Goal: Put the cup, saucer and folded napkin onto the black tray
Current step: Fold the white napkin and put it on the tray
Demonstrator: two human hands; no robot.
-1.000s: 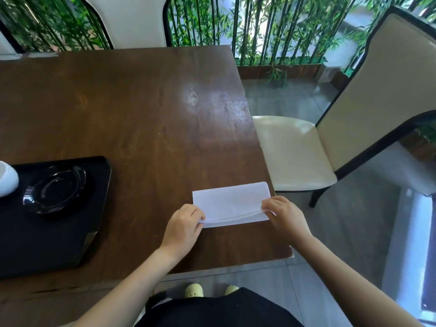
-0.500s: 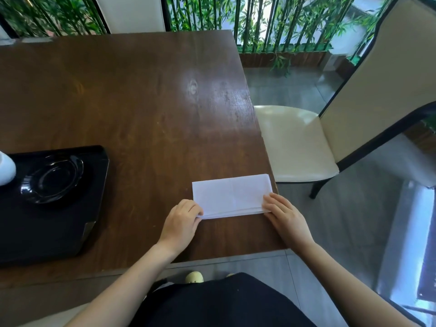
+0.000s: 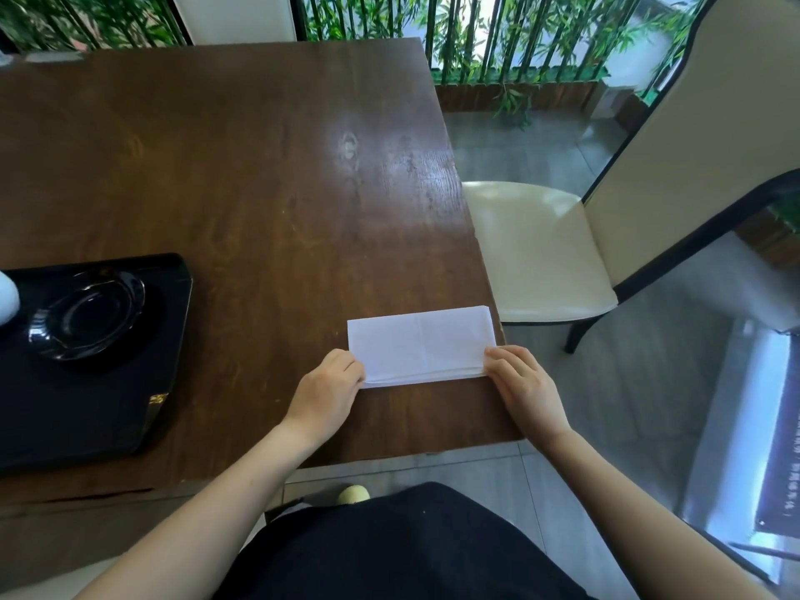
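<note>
A white folded napkin (image 3: 422, 345) lies flat on the brown table (image 3: 242, 175) near its right front corner. My left hand (image 3: 325, 392) pinches the napkin's near left corner. My right hand (image 3: 526, 385) rests its fingertips on the near right corner, fingers extended. The black tray (image 3: 82, 409) sits at the table's left front, with a glossy black saucer (image 3: 86, 316) on its far part. A white cup (image 3: 8, 296) shows only partly at the left frame edge, beside the saucer.
A cream chair (image 3: 537, 249) with a black frame stands close to the table's right edge. Another chair back (image 3: 233, 17) rises beyond the far edge. A bamboo screen runs behind. Grey floor tiles lie to the right.
The napkin's near edge, slightly lifted a second ago, now lies flat. My right hand's fingers have spread out onto the corner. The view has tilted a little.
</note>
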